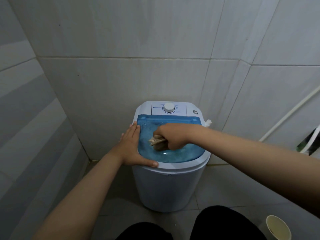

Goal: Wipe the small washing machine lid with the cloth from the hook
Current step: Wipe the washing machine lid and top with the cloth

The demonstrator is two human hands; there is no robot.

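Cloth (157, 141) pressed on blue lid (180, 155) of small washing machine (169, 186).
Right hand (170, 135) fisted round cloth, mid-lid; left hand (132, 146) flat, fingers spread, on lid's left rim.

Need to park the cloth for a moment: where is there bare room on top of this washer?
Little. The translucent blue lid is bare only along its near curved edge and far strip; the right hand with the beige cloth fills the middle. The left hand covers the left rim. The white round dial crowds the back panel.
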